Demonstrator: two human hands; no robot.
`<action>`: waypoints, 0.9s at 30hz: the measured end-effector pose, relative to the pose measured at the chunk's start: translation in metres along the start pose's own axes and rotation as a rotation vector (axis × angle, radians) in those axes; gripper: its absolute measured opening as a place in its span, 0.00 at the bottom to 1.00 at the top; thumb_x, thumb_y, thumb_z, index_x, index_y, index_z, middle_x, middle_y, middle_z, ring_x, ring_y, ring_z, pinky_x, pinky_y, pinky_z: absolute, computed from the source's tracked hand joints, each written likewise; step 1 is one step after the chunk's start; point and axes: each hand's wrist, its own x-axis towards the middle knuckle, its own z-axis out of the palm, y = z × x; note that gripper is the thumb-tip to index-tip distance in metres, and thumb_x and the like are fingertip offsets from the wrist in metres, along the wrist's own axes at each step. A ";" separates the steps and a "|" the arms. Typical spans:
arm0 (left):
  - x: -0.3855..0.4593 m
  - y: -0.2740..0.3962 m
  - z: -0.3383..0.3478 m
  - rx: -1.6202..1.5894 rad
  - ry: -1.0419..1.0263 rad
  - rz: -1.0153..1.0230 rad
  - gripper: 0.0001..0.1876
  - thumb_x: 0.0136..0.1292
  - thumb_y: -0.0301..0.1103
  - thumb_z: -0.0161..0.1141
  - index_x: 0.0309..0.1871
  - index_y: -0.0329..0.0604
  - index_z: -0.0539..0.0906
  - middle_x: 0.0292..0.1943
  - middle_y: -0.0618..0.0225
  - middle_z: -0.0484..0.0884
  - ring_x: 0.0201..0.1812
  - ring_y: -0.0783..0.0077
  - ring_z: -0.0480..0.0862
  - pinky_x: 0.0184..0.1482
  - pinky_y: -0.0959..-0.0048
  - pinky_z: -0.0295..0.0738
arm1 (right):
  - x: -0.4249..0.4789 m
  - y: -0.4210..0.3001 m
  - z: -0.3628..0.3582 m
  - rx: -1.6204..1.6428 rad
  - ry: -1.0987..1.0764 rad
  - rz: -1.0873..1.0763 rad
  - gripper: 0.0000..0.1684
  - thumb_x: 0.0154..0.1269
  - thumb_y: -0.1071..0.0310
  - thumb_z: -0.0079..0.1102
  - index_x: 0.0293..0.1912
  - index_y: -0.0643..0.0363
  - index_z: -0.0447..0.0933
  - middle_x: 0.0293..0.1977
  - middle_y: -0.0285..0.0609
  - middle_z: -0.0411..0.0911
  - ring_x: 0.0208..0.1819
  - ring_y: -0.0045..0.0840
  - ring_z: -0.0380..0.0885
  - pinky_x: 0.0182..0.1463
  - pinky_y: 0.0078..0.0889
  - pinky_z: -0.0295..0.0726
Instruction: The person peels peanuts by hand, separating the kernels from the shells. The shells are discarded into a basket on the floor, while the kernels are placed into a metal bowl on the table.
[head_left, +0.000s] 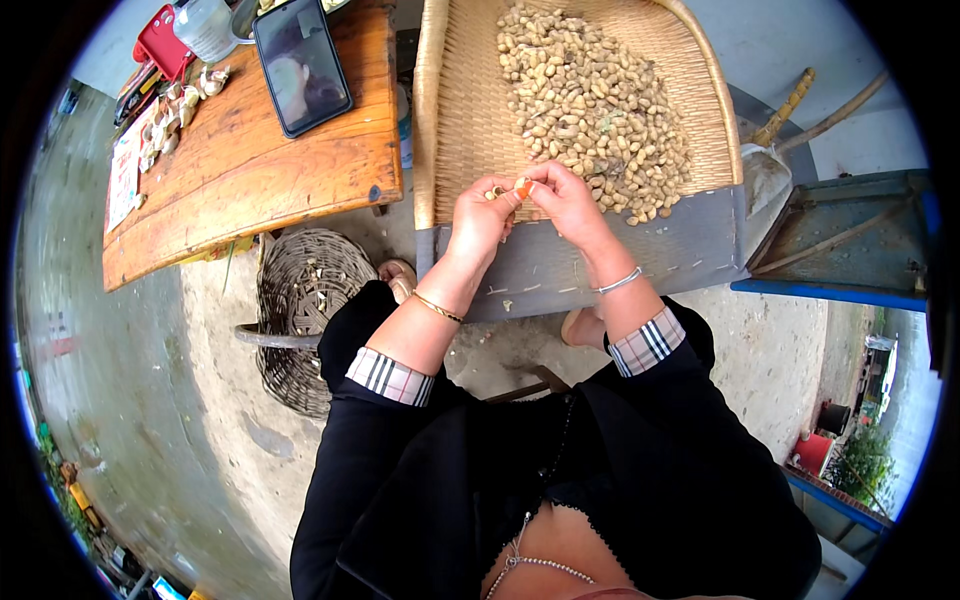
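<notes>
A pile of unshelled peanuts (592, 112) lies in a woven bamboo winnowing tray (469, 97), whose near edge is covered with grey cloth (660, 236). Over that edge my left hand (480, 221) and my right hand (574, 206) meet at the fingertips. Pinched between them is a small peanut (520, 183), gripped from both sides. More pale peanut pieces (493, 193) show in the curled fingers of my left hand; whether they are shells or whole nuts is unclear.
To the left, a wooden table (300, 172) carries a smartphone (301, 67), garlic cloves (161, 124), a plastic tub (204, 30) and a red case (165, 43). A wicker basket (281, 262) with scraps inside stands below. A blue-edged metal frame (840, 232) is at right.
</notes>
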 end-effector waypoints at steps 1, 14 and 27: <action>0.000 -0.001 0.000 -0.035 0.008 -0.018 0.03 0.55 0.27 0.58 0.30 0.40 0.75 0.14 0.76 0.69 0.12 0.85 0.64 0.12 0.85 0.55 | -0.001 0.000 0.001 0.068 0.013 0.029 0.04 0.57 0.74 0.50 0.35 0.63 0.71 0.28 0.32 0.73 0.30 0.11 0.68 0.34 0.15 0.69; 0.012 -0.015 -0.005 -0.589 -0.086 -0.181 0.04 0.59 0.27 0.53 0.33 0.38 0.71 0.23 0.67 0.73 0.17 0.82 0.67 0.13 0.86 0.58 | -0.009 0.018 0.030 0.868 0.231 0.204 0.04 0.61 0.71 0.47 0.35 0.61 0.70 0.25 0.37 0.71 0.26 0.20 0.69 0.31 0.19 0.70; 0.030 -0.008 -0.002 0.024 0.072 -0.049 0.06 0.61 0.31 0.51 0.33 0.38 0.70 0.19 0.69 0.73 0.13 0.82 0.66 0.11 0.84 0.56 | 0.002 0.020 0.022 0.759 0.326 0.326 0.04 0.62 0.70 0.46 0.37 0.59 0.69 0.25 0.36 0.72 0.25 0.17 0.69 0.29 0.19 0.70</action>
